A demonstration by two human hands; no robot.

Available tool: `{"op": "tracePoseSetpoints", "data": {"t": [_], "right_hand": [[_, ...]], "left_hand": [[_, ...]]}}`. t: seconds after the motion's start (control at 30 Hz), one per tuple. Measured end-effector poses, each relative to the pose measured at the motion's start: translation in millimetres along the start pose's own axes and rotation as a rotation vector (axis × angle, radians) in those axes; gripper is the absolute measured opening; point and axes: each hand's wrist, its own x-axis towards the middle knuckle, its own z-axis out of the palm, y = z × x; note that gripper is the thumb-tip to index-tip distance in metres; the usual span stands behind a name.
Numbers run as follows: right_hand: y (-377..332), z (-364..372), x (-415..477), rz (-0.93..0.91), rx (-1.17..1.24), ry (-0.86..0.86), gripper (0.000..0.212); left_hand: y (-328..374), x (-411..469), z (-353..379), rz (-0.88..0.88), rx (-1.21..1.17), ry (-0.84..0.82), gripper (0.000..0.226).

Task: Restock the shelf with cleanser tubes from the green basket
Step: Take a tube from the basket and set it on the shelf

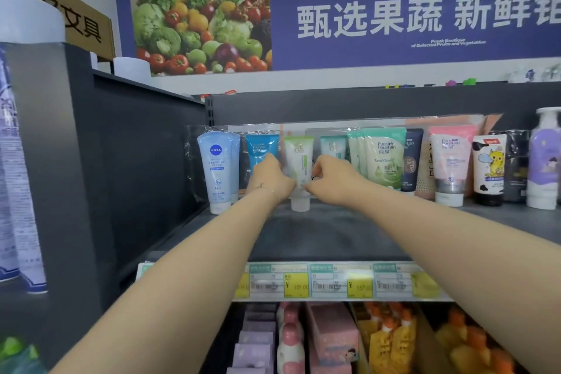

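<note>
Left hand (270,179) at 9 o'clock of a green-and-white tube (299,155), fingers (267,162) curled tight, gripping the tube's lower left edge. Right hand (332,174) at 3 o'clock of the same tube, fingers (318,165) curled in, pinching the lower right edge just above the cap. Held between both hands, upright, cap down and touching the shelf (334,231), near the middle of the back row.

Along that row, from 9 o'clock toward 3:
- a pale blue tube (217,170) standing on its cap
- a bright blue tube (261,146) partly hidden behind the left hand
- past the right hand, a cluster of teal tubes (384,158)
- a dark navy tube (413,158)
- a pink tube (450,164) with a grey cap
- a white tube with a cartoon print (488,170)
- a black tube (516,167)
- a white pump bottle (545,161) at the far edge

All upright against the dark back panel.

At 6 o'clock, a strip of price labels (303,282) on the shelf's front lip. Below it, pink bottles (290,340) and orange pouches (391,340) on a lower shelf. At 12 o'clock, a blue wall banner (364,48) with pictured vegetables. At 10 o'clock, a cardboard box (60,15) atop the dark side panel.
</note>
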Motion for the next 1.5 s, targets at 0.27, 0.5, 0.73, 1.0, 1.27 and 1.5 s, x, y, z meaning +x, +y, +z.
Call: {"op": "tracePoseSetpoints", "data": {"t": [0.27,0.5,0.73,1.0,1.27,1.5], "right_hand": [[-1,-36,-62,-0.244,-0.297,0.101,0.013],[10,-43,-127,-0.430,-0.467,0.296,0.020],[36,-28,-193,-0.544,-0.415,0.348,0.024],[75,22,-252,-0.599,-0.432,0.207,0.023],[120,88,-311,-0.500,-0.382,0.022,0.019],[155,135,-367,-0.440,-0.343,-0.201,0.019]], "left_hand": [[22,-58,-38,0.351,0.415,-0.009,0.016],[40,-123,-51,0.553,0.532,0.053,0.022],[28,-182,-38,0.646,0.528,0.069,0.018],[-10,-253,14,0.684,0.551,-0.183,0.017],[-63,-325,84,0.521,0.464,-0.398,0.029],[-100,-397,140,0.398,0.445,-0.638,0.028]]}}
